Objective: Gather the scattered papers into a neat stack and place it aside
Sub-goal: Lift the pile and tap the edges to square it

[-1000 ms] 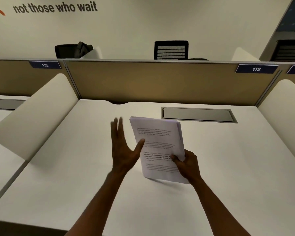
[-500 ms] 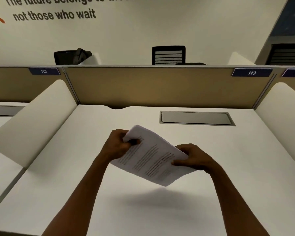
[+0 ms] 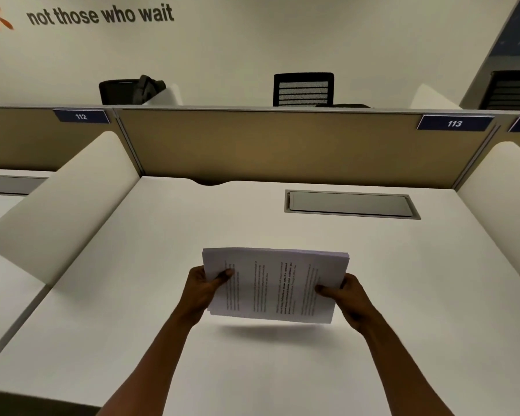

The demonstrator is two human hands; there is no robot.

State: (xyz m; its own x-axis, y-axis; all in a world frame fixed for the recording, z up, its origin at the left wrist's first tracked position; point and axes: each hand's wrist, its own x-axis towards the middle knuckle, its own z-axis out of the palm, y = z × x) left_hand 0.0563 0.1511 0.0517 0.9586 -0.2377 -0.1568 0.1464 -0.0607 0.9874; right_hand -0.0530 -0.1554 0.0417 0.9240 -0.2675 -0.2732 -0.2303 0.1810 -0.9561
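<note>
Above the near middle of the desk [image 3: 132,295], the stack of papers [image 3: 275,283] now sits level and sideways, no longer tilted; left hand [image 3: 203,288] and right hand [image 3: 347,297] pinch its ends. Gathered, ready for placing aside.

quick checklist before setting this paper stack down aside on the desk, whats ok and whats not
1. Left hand gripping the paper stack at its left edge: ok.
2. Right hand gripping the right edge: ok.
3. Sheets squared up: mostly ok, slight fanning shows along the far edge.
4. Stack lifted off the desk: ok, a shadow lies beneath it.
5. Loose sheets left on the desk: ok, none visible.
6. Set-down spots clear of the grey cable hatch: ok, bare surface on both sides.
</note>
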